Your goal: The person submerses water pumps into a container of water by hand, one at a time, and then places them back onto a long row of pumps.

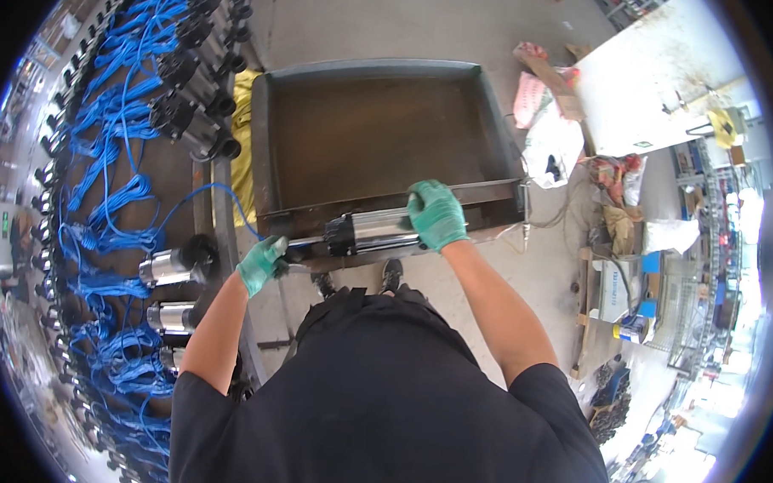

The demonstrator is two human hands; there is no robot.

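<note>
A long silver and black cylindrical pump point(380, 231) lies crosswise along the near side of a dark metal trough point(258, 152). My right hand point(437, 214), in a green glove, is closed over the right part of its silver body. A black ribbed collar point(340, 235) sits left of the silver section, and a narrower part runs on from there toward my left hand point(262, 264). That hand, gloved in green too, is closed at the pump's left end, where a black piece shows by the fingers; its exact grip is partly hidden. A blue cable point(227, 187) curves down near my left hand.
On the left, a rack holds several similar pumps point(175, 318) with coiled blue cables point(115, 206). Yellow cloth point(243, 143) hangs beside the trough. White sacks point(553, 145) and a large pale panel point(656, 76) stand right; boxes on a pallet point(616, 288) lie nearer.
</note>
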